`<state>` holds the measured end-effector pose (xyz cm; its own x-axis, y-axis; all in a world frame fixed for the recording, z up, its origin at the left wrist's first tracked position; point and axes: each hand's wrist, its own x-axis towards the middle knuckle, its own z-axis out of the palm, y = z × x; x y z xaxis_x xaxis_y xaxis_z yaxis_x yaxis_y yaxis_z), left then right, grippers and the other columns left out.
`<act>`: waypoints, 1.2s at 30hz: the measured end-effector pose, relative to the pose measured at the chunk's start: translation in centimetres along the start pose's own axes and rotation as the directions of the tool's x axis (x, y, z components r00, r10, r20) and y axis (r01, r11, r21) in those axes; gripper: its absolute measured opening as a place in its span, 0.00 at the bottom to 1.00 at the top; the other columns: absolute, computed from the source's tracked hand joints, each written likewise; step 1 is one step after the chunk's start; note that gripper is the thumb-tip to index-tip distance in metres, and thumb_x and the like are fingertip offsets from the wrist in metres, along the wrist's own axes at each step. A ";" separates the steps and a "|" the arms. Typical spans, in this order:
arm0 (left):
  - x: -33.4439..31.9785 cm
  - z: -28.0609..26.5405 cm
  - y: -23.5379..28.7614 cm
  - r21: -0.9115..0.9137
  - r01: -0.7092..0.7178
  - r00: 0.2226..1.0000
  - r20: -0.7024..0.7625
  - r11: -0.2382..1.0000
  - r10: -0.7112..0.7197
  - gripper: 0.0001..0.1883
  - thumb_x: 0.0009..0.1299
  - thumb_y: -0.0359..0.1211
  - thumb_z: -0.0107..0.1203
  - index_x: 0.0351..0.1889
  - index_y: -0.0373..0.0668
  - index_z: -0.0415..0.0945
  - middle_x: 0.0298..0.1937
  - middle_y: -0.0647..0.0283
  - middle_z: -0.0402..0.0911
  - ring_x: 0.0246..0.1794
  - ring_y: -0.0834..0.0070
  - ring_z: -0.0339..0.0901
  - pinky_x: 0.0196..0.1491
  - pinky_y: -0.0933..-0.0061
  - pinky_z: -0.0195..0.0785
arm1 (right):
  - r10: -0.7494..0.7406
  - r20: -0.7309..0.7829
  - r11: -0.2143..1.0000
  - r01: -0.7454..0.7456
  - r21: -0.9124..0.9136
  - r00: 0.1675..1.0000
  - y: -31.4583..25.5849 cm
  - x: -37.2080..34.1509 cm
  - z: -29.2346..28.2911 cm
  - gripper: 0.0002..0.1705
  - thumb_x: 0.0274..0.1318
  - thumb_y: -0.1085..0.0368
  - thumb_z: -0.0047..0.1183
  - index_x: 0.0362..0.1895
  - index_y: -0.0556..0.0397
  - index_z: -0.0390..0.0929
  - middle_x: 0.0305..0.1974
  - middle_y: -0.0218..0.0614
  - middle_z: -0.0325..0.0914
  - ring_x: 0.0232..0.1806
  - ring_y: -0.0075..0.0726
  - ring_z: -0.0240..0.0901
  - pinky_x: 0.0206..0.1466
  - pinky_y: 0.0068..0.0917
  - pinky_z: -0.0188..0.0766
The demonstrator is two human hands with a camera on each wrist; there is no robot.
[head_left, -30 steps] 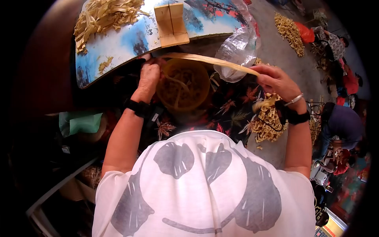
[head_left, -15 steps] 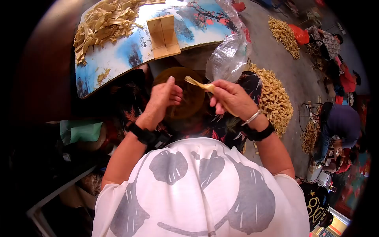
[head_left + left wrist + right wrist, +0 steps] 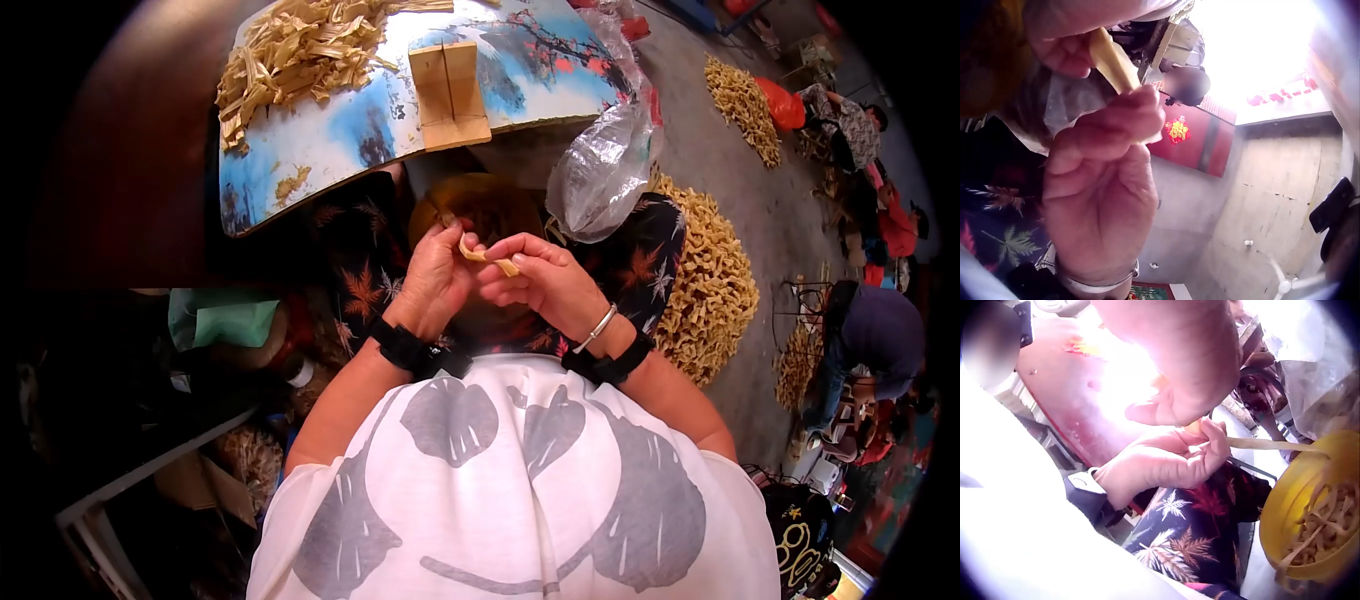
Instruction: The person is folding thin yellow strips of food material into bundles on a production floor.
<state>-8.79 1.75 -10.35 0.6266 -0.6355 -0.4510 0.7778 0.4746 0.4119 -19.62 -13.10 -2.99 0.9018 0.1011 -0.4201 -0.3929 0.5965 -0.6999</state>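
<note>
Both hands meet above a yellow tub (image 3: 1275, 509), close in front of the person's body. A pale yellow dried strip (image 3: 508, 267) runs between them, short and bent in the head view. My left hand (image 3: 432, 283) pinches it with thumb and fingers; in the right wrist view a straight length of strip (image 3: 1266, 445) sticks out past these fingertips toward the tub. My right hand (image 3: 552, 290), with a silver bracelet, pinches the other part, as the left wrist view shows at its curled fingers (image 3: 1125, 115). Several pale knotted pieces (image 3: 1329, 525) lie inside the tub.
A painted board (image 3: 330, 130) stands ahead, bearing a heap of dried strips (image 3: 300, 60) and a slotted wooden block (image 3: 450, 95). Clear plastic (image 3: 603, 175) hangs off its right corner. On the floor at right lies a big pile of knotted pieces (image 3: 710, 285); other people work farther right.
A second ago the strip was stretched long between widely spread hands. Then the right hand alone held it, folded, with the left hand's fingers loose. Now the hands are together, both pinching it.
</note>
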 end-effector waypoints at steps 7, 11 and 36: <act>-1.9 2.8 -0.9 0.419 0.097 0.995 -0.040 0.903 -0.088 0.09 0.76 0.34 0.49 0.45 0.38 0.73 0.32 0.64 0.77 0.29 0.75 0.76 0.27 0.76 0.71 | -0.314 -0.059 0.773 0.219 -0.596 0.948 1.4 0.6 0.0 0.08 0.64 0.71 0.50 0.46 0.56 0.79 0.40 0.37 0.82 0.45 0.26 0.78 0.45 0.26 0.77; -1.9 2.3 0.0 0.906 -0.289 0.956 0.256 0.310 0.143 0.07 0.70 0.31 0.55 0.42 0.40 0.78 0.31 0.61 0.79 0.30 0.66 0.79 0.32 0.71 0.74 | -0.743 0.325 -0.096 0.387 -0.917 0.585 0.2 0.0 1.2 0.06 0.49 0.72 0.59 0.33 0.54 0.76 0.28 0.37 0.71 0.33 0.49 0.71 0.36 0.36 0.72; -3.1 3.3 0.1 0.903 -0.427 0.798 0.351 0.049 0.489 0.02 0.67 0.21 0.51 0.35 0.34 0.75 0.33 0.60 0.77 0.30 0.72 0.81 0.31 0.75 0.74 | -0.599 -0.017 0.414 0.291 -0.863 0.800 1.7 3.0 -0.1 0.10 0.64 0.62 0.51 0.40 0.55 0.77 0.32 0.48 0.80 0.36 0.54 0.79 0.38 0.38 0.74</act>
<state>-10.83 1.72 -6.30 0.8643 -0.4887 0.1191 -0.2723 -0.2554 0.9277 -17.59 -11.85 -5.49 0.9542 -0.2901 0.0734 -0.0548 -0.4105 -0.9102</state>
